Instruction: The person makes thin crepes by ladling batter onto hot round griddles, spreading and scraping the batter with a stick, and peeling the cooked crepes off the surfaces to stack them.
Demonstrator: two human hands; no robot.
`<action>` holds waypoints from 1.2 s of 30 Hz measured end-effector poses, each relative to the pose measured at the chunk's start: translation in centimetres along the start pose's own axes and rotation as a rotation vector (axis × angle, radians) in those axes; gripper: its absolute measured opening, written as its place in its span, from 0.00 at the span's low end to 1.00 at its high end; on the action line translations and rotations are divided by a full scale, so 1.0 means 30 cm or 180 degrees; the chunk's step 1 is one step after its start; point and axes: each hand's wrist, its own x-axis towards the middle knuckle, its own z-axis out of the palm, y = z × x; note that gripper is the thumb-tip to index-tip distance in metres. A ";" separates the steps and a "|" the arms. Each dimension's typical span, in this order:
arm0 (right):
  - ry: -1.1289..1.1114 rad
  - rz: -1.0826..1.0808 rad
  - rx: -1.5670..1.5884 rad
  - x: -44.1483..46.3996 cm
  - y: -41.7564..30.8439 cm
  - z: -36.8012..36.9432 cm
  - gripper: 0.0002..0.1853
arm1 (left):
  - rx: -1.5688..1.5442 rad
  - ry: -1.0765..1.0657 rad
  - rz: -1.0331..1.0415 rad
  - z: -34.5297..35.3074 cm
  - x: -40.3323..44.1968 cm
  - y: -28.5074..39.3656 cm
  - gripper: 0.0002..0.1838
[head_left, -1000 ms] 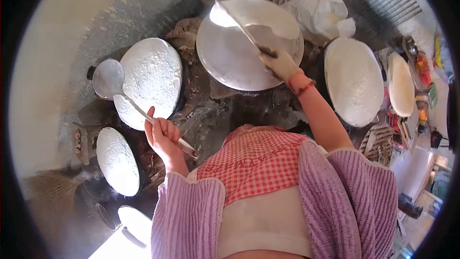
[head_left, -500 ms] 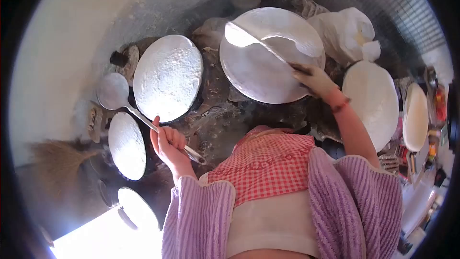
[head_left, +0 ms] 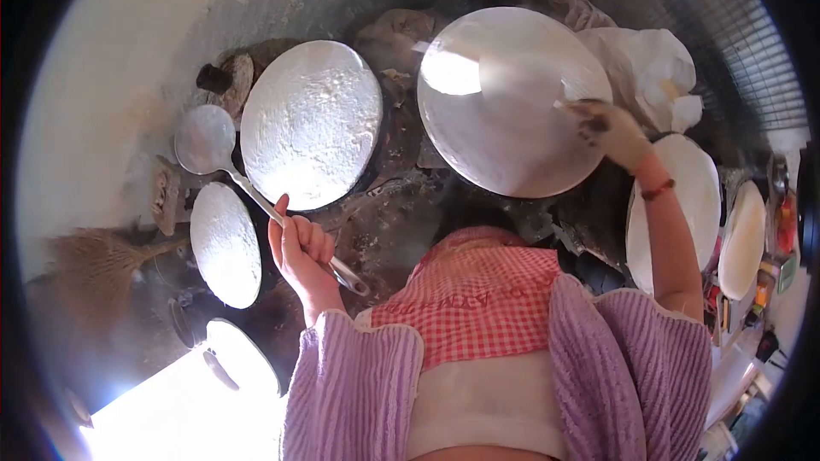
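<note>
Ladle: dull grey, round bowl, long straight handle. Held in the left hand, fingers wrapped mid-handle. Bowl up-left, handle slanting down-right, butt end sticking out past the grip. Bowl well apart from the griddle; can't tell if there's anything in it.

Griddle: big, round, upper right of centre. Pale greyish film over the face, hard glare patch upper left, whiter streak near the right edge.

Stick: pale, mostly lost to blur, tip showing at the right hand, over the griddle's right side. Contact unclear.
</note>
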 end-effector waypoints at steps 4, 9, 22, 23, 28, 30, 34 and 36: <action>0.0386 0.0921 0.0618 0.164 0.029 -0.028 0.21 | 0.0431 -0.0214 -0.0322 -0.016 0.028 -0.028 0.18; -0.0134 0.0224 0.0042 0.041 -0.060 0.128 0.22 | 0.2058 -0.0594 -0.0470 0.014 0.073 -0.103 0.25; 0.0011 0.1017 0.0627 -0.090 -0.174 0.239 0.19 | 0.4305 -0.1558 0.1257 0.082 -0.086 -0.292 0.25; -0.0078 0.1008 0.0955 -0.132 -0.116 0.266 0.19 | 0.4135 -0.1588 0.1465 0.026 -0.110 -0.326 0.27; 0.0569 0.0466 0.0823 -0.483 -0.037 0.434 0.21 | 0.4052 -0.2223 0.1015 -0.111 -0.283 -0.247 0.29; 0.0924 0.0857 0.0766 -0.640 0.084 0.610 0.24 | 0.3887 -0.2580 0.0881 -0.125 -0.294 -0.238 0.29; 0.1135 0.2216 0.0944 -0.757 0.067 0.842 0.26 | 0.3318 -0.3195 0.1296 -0.114 -0.225 -0.342 0.28; 0.1642 0.2345 0.1022 -0.671 0.059 0.904 0.26 | 0.3078 -0.3352 0.1755 -0.097 -0.151 -0.429 0.26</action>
